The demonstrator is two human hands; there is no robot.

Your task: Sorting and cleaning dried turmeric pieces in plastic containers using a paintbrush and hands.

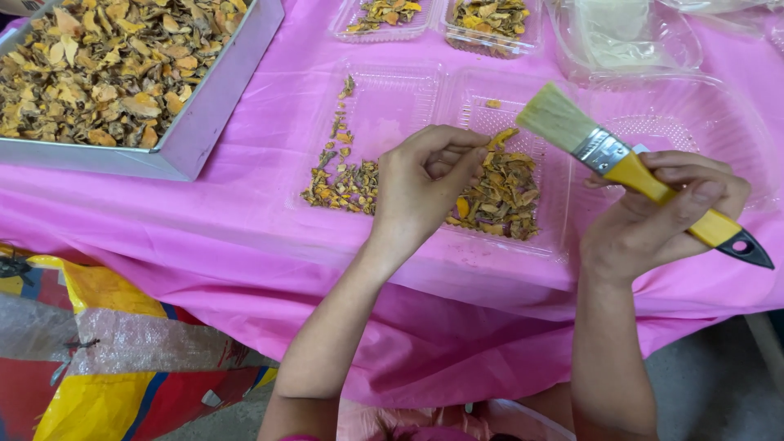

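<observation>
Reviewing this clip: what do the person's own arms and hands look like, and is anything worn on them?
Both forearms are bare up to the bottom frame edge: no sleeves, gloves, watch or bracelets show. The left hand and right hand carry no visible rings. Fingernails are short and look unpainted. A bit of pink clothing shows near the left elbow.

- Grey rectangular metal tray (214, 98), upper left, heaped with dried yellow-brown flakes (106, 65).
- Pink plastic tablecloth (245, 237), covering the table and hanging over its near edge.
- Two small clear plastic boxes (380, 33) at the top edge, each holding dried flakes.
- Empty clear plastic containers (629, 41), upper right.
- Red, yellow and blue woven sack (106, 351), lower left, below the table.
</observation>
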